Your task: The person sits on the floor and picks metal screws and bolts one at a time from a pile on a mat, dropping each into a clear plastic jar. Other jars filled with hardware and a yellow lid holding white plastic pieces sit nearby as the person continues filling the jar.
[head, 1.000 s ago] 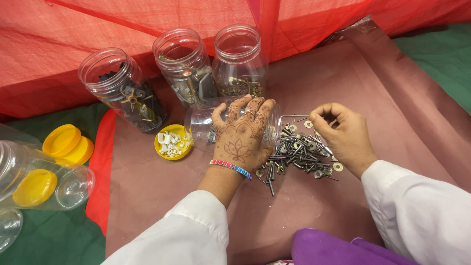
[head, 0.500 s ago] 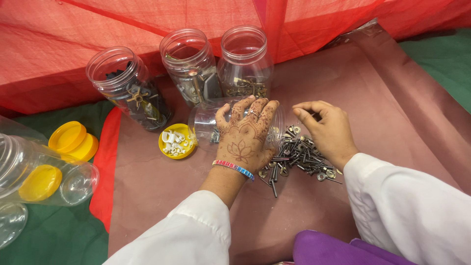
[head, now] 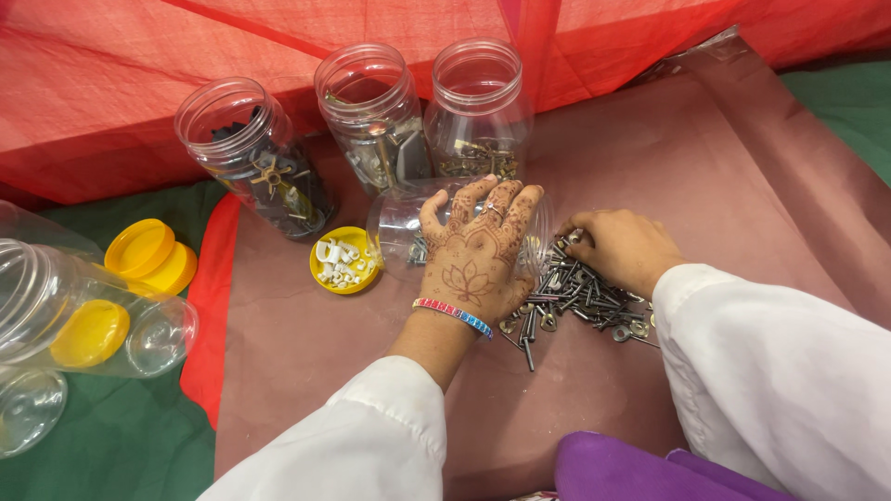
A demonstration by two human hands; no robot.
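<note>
Clear plastic jar (head: 408, 227) lying on its side on the brownish-maroon sheet (head: 742, 186), mouth pointing toward the screw pile. The left hand (head: 478, 250) is pressed down on top of that jar with fingers spread apart, palm flat over it, so it's pinning rather than pinching. There's henna on the back of the hand and a beaded bracelet (head: 453, 317) at the wrist.

Right at the jar's mouth sits a pile of dark screws and washers (head: 575, 297), and the right hand (head: 622, 246) is down on the far edge of that pile, fingers curled together into the hardware. Can't tell whether it's actually got anything pinched in there.

On the other side of the jar, just beside it, is a yellow lid (head: 343, 260) with little white clips in it. Behind the jar, three upright open jars (head: 371, 121) stand in a row against the red cloth (head: 139, 83), each with some mixed hardware inside. Way off past the yellow lid, more yellow lids (head: 148, 255) and a couple of empty clear jars (head: 83, 315) lie on green fabric (head: 121, 445).
</note>
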